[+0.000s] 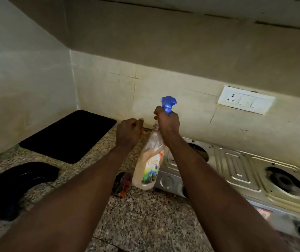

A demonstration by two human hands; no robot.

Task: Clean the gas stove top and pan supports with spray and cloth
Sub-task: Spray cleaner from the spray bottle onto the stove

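My right hand [167,122] grips the neck of a clear spray bottle [149,166] with a blue trigger head [168,103], holding it in the air, tilted, above the left end of the steel gas stove [236,166]. The bottle holds pale orange liquid and has a colourful label. My left hand [127,132] is curled into a fist just left of the bottle, with a bit of orange showing at its fingers; what that is I cannot tell. The stove's burner wells [285,180] are bare, without pan supports. No cloth is in sight.
A black mat [69,135] lies on the speckled granite counter [145,219] in the back left corner. A curved black object [16,184] sits at the left front. A small dark and orange item [121,184] lies under the bottle. A wall socket [245,101] is at the right.
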